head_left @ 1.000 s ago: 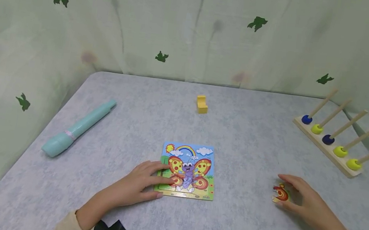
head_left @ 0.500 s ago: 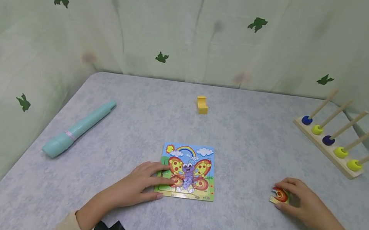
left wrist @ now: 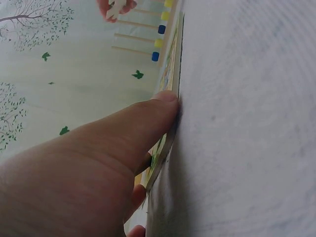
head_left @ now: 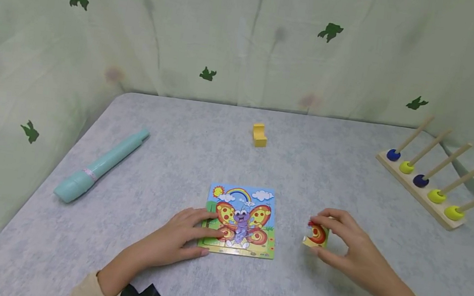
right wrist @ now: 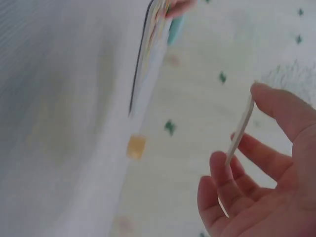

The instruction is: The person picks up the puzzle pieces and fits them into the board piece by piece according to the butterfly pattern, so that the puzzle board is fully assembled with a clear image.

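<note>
A square butterfly puzzle (head_left: pixel 245 194) lies flat on the table in the head view. My left hand (head_left: pixel 183 233) rests on its left side, fingers stretched over the picture and the thumb (left wrist: pixel 160 106) at the near edge. To the right of the puzzle, my right hand (head_left: pixel 352 243) pinches a puzzle piece (head_left: pixel 318 234) with a red and yellow swirl between thumb and fingers. In the right wrist view, the thin puzzle piece (right wrist: pixel 240 129) shows edge-on, held above the table and apart from the puzzle.
A teal microphone-shaped object (head_left: pixel 102 165) lies at the left. Toward the back sits a small yellow block (head_left: pixel 259 135). A wooden peg stand (head_left: pixel 420 189) with blue and yellow beads stands at the right. Behind the table (head_left: pixel 191 152) hangs a pale green curtain (head_left: pixel 243 34).
My right hand has picked up the puzzle piece from the table's right side and carried it left, closer to the puzzle. The left hand has stayed in place.
</note>
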The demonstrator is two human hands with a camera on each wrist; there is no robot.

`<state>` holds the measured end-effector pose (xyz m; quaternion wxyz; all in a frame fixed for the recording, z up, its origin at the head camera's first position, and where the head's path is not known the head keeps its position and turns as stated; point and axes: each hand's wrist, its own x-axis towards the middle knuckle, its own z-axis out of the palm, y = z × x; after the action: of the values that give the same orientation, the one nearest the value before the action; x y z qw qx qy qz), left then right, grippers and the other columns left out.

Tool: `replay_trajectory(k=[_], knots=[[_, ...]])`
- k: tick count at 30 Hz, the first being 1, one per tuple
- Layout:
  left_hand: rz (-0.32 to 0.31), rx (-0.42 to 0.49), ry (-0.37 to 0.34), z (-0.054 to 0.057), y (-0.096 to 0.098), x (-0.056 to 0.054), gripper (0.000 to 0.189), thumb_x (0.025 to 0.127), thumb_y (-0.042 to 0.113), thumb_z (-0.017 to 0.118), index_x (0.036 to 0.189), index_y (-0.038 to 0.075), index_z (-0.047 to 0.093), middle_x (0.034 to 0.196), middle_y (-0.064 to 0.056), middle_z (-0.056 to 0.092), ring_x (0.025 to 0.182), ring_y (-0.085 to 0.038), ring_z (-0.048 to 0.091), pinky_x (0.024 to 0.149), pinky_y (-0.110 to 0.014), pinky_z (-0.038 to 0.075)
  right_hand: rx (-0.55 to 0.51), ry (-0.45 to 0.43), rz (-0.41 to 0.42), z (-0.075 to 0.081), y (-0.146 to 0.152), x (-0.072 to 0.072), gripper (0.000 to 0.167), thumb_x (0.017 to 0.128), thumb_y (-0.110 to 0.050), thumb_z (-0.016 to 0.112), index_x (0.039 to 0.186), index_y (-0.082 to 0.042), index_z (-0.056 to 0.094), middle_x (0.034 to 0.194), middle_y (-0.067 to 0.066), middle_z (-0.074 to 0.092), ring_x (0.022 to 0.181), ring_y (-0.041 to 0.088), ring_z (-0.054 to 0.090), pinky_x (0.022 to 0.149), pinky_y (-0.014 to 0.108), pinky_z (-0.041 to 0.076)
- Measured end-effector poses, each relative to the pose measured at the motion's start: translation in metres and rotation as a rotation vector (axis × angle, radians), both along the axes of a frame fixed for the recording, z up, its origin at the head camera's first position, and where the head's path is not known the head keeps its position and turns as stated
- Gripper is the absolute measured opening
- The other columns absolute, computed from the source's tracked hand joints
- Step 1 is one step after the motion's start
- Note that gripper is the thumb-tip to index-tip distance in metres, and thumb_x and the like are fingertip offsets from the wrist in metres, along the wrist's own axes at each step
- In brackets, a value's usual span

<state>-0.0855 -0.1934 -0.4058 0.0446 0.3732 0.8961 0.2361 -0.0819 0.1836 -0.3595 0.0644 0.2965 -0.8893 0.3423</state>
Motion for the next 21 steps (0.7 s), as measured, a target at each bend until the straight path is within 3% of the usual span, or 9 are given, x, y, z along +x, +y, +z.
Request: replay_trajectory(k=[4, 14, 21], knots=[[0.002, 0.000, -0.006, 0.001, 0.000, 0.000, 0.042, 0.087, 0.038, 0.058, 0.127, 0.031, 0.052, 0.137, -0.001, 0.035, 0.127, -0.022, 0.026, 0.101, -0.048, 0.019, -0.028, -0.055, 0.051, 0.001, -0.032, -0.002, 0.048, 0.071, -0.015, 0.077, 0.116, -0.012, 0.059, 0.117, -0.006, 0.045, 0.102, 0.011, 0.045, 0.078, 0.035, 0.048], [-0.001, 0.001, 0.003, 0.001, 0.000, 0.000, 0.041, 0.087, 0.038, 0.058, 0.126, 0.030, 0.053, 0.137, -0.001, 0.036, 0.126, -0.021, 0.027, 0.101, -0.048, 0.019, 0.013, -0.182, 0.167, -0.022, -0.075, -0.017, 0.044, 0.075, -0.023, 0.074, 0.115, -0.012, 0.058, 0.119, -0.004, 0.045, 0.109, 0.011, 0.043, 0.088, 0.030, 0.042], [0.010, 0.009, 0.022, 0.001, 0.002, 0.001, 0.038, 0.086, 0.037, 0.058, 0.123, 0.030, 0.055, 0.136, -0.002, 0.037, 0.126, -0.021, 0.027, 0.101, -0.047, 0.018, 0.094, -0.157, 0.185, -0.041, -0.083, -0.025, 0.039, 0.075, -0.026, 0.073, 0.110, -0.014, 0.061, 0.114, -0.004, 0.049, 0.105, 0.014, 0.045, 0.087, 0.035, 0.040]])
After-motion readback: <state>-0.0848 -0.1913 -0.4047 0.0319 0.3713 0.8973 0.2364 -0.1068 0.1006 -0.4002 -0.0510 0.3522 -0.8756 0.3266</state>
